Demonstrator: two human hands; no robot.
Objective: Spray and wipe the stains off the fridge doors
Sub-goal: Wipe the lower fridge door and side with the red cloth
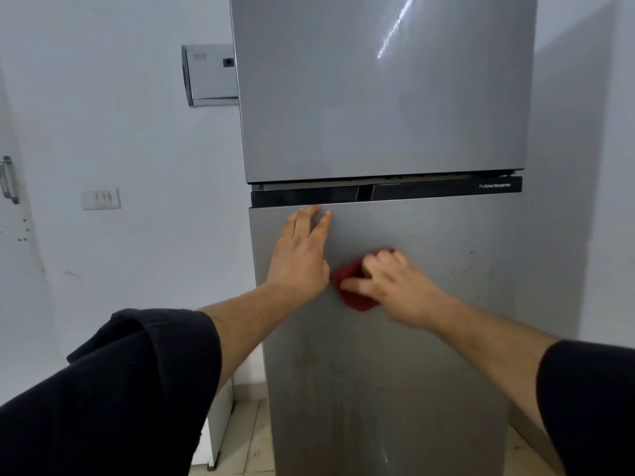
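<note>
A tall silver fridge fills the view, with an upper door (pixel 381 97) and a lower door (pixel 429 338) split by a dark handle strip (pixel 388 193). My left hand (pixel 302 252) lies flat on the lower door just under the strip, fingers spread and holding nothing. A red cloth (pixel 350 286) is pressed against the lower door under my right hand (pixel 395 286), which looks motion-blurred. Faint brownish stains and streaks (pixel 460 259) mark the lower door to the right of the cloth and further down. No spray bottle is in view.
A white wall surrounds the fridge. A grey wall box (pixel 209 75) sits behind the fridge's upper left edge, and a light switch plate (pixel 101 198) is lower on the wall. A door handle (pixel 8 180) shows at the far left. Tiled floor (pixel 251 438) lies below.
</note>
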